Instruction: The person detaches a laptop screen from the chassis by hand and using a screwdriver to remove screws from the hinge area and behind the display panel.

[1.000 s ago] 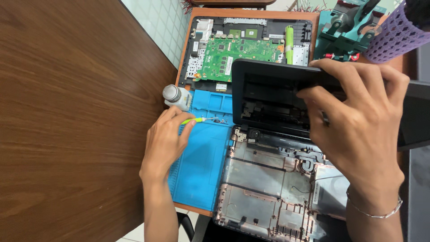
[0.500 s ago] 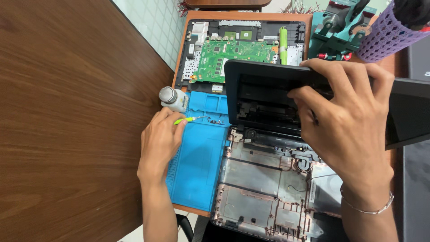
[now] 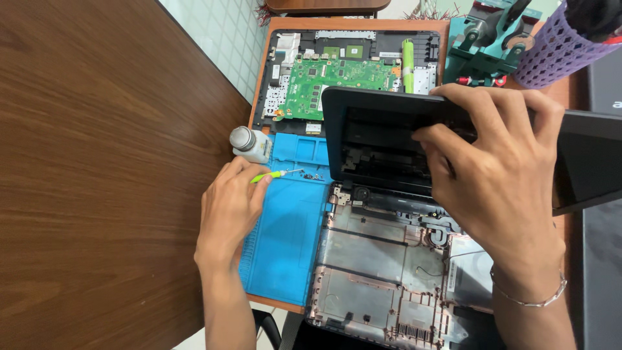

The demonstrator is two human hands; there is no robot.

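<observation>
A: How far along is the laptop teardown looking?

B: Well along, I'd judge. The green circuit board (image 3: 337, 83) is already out and sitting in another shell at the far end of the bench, and the stripped laptop base (image 3: 395, 272) is lying near, showing bare ribs and no board. The black lid (image 3: 389, 139) is standing tilted over the base's far edge, so the hinge end seems to be what is left.

A: What are the 2 hands doing?

B: The right hand (image 3: 499, 175) is clamping the lid's top edge, fingers curled over it. The left hand (image 3: 227, 207) is pinching a small green-handled screwdriver (image 3: 275, 175), its tip pointing at loose screws (image 3: 311, 175) on the blue mat (image 3: 285, 240), left of the base.

A: Anything else close by?

B: A small white bottle (image 3: 249, 144) is sitting just beyond the left hand
</observation>
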